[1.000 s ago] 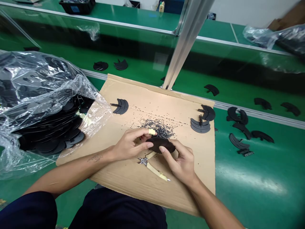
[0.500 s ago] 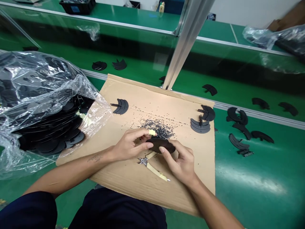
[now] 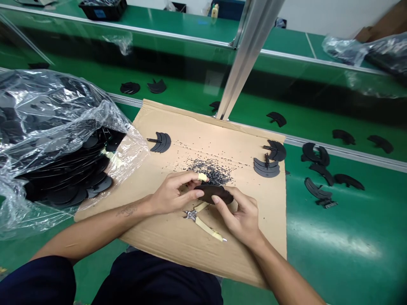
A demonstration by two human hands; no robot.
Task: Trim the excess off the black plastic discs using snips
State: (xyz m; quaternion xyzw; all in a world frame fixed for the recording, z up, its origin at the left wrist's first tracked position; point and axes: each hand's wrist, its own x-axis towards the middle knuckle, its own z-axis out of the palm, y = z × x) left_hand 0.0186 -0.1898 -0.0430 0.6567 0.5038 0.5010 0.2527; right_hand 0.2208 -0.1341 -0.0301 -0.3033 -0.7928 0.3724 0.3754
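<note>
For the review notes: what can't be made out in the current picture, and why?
All in the head view:
- Far side of the dark piece: turned away from the camera.
- Some fingertips of the right hand: behind that piece.
- End of the cutters' upper handle: covered by the dark piece.
- Individual shapes of the black bits: too small.
- Left end of the plastic bag: cut off by the picture's edge.

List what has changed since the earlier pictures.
The black parts on the green surface beyond the cardboard have shifted left in view. Nothing was taken hold of or let go: the left hand and right hand still hold the dark rounded piece. The cutters stayed put.
</note>
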